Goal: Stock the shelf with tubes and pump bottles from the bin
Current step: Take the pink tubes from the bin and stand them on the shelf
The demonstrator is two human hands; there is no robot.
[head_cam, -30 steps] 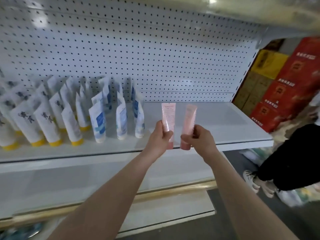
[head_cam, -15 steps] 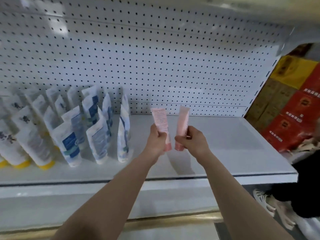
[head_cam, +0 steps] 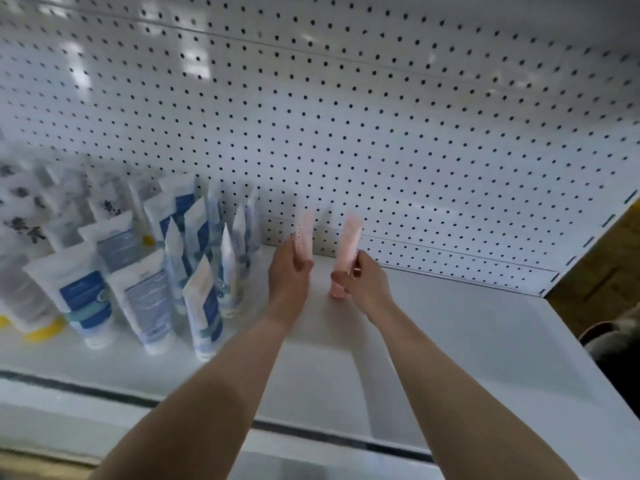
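Near the centre of the frame, a pale pink tube (head_cam: 304,233) is held upright in the left hand (head_cam: 289,275), its fingers curled round the lower part. Just to its right, a second pink tube (head_cam: 348,247) is gripped cap-down in the right hand (head_cam: 363,282); whether its cap touches the white shelf (head_cam: 450,341) cannot be told. At the left of the frame the shelf is filled with standing blue-and-white tubes (head_cam: 149,299) and, at the far left, yellow-capped tubes (head_cam: 38,327), all before the pegboard back panel (head_cam: 346,133).
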